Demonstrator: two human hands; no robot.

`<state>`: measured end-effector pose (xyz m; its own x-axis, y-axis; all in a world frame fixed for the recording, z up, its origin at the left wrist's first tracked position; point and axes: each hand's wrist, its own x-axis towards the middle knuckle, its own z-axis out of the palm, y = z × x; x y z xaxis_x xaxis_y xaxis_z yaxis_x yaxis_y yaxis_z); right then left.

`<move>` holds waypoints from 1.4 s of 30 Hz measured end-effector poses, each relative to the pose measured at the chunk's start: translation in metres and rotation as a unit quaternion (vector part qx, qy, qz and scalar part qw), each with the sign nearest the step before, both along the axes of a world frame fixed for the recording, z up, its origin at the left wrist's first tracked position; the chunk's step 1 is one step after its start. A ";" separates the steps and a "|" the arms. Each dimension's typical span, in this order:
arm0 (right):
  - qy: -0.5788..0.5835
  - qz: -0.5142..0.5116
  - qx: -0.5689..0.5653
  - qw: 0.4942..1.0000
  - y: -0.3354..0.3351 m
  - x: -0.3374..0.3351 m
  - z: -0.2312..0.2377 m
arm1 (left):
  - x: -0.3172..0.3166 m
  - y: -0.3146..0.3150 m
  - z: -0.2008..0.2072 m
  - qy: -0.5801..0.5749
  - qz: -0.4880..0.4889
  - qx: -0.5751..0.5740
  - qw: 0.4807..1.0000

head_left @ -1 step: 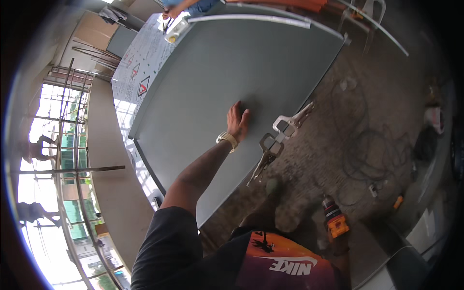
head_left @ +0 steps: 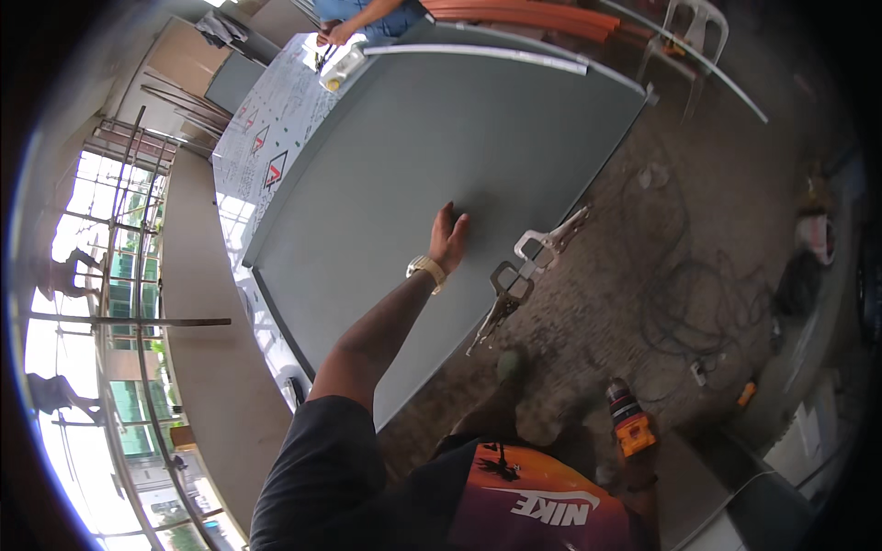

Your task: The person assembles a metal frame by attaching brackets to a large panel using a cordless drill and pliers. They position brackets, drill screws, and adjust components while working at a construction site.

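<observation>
Below my bare L hand (head_left: 448, 241), ahead & slightly L of me, lies a large flat grey sheet panel (head_left: 386, 165) w/ a raised edge along its L side; its long axis runs diag., approx. near-left to far-right. L hand's the nearer one, over the panel's mid part, fingers loose & gripping nothing; can't tell if the palm actually presses down. R hand (head_left: 638, 464) is off the panel's near-right side, well apart from it, wrapped round an orange-and-black cordless drill (head_left: 627, 409), tho most fingers are hidden; chuck points away from me.

Qty: 1 panel, 1 drill, 2 silver metal C-shaped locking clamps (head_left: 558, 241) next to each other at the panel's R edge, approx. btwn my hands; can't tell how firmly they bite. 1 long whitish strip (head_left: 478, 53) runs across the panel's far end. 1 white film-covered desk (head_left: 241, 151) shows past the panel's L side. 1 co-worker in blue (head_left: 372, 20) stands at the panel's far-left corner. 1 pale chunky watch (head_left: 425, 273) on my L wrist, above the panel.
</observation>
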<state>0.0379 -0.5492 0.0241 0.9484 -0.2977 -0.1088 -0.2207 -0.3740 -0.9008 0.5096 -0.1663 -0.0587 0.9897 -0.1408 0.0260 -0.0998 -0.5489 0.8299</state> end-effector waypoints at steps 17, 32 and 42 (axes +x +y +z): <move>-0.223 0.323 -0.040 0.919 0.080 0.072 0.140 | -0.385 -0.100 0.195 0.374 -0.070 -0.671 0.636; -0.238 0.610 -0.164 0.738 0.276 0.159 0.215 | -0.385 0.125 0.283 0.107 0.201 -0.662 0.714; 0.029 0.418 -0.188 0.888 0.216 0.171 0.157 | -0.341 0.364 0.280 -0.008 0.444 -0.438 0.781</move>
